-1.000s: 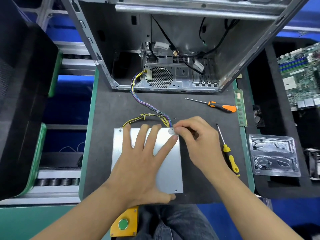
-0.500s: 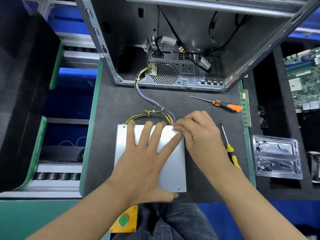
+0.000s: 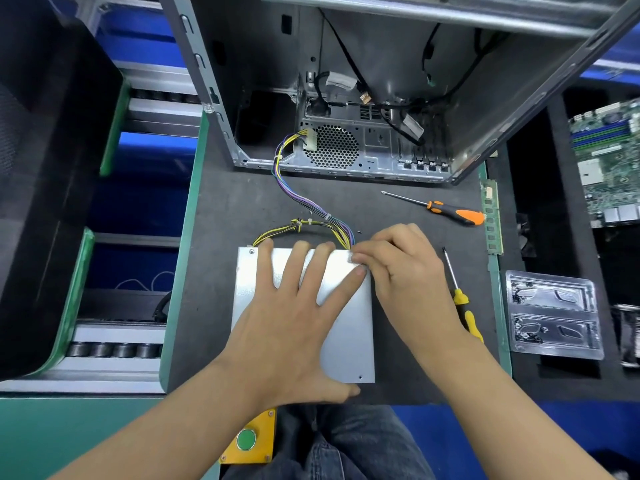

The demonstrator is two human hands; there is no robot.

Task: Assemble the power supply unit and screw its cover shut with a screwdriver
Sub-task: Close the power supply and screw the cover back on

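Two hands were on the PSU (image 3: pixel 346 327), which lay flat on the bench (image 3: pixel 221 271) in front of the case (image 3: pixel 346 98), cable bundle (image 3: pixel 304 206) running from its far edge into the case. Left hand (image 3: pixel 294 320) was spread flat, fingers straight, pressing the cover down, thumb hooked at the near edge. Right hand (image 3: pixel 398 268) had fingers curled and pinched together at the far right corner of the cover, right where the wires exit; looked like a screw or small part under the fingertips, too hidden to tell.

Judgement: step was seating the cover and starting the corner fastener by hand. To do it well: keep the left palm load even so the cover sits flush, make sure no wire gets trapped under the edge at that corner, start the thread by fingers before any tool. Yellow driver (image 3: pixel 462 299) lay just right of the right hand, closer than the orange driver (image 3: pixel 446 209). Far left corner (image 3: pixel 251 251) seemed to have a screw in already; near right hole (image 3: pixel 360 377) looked open
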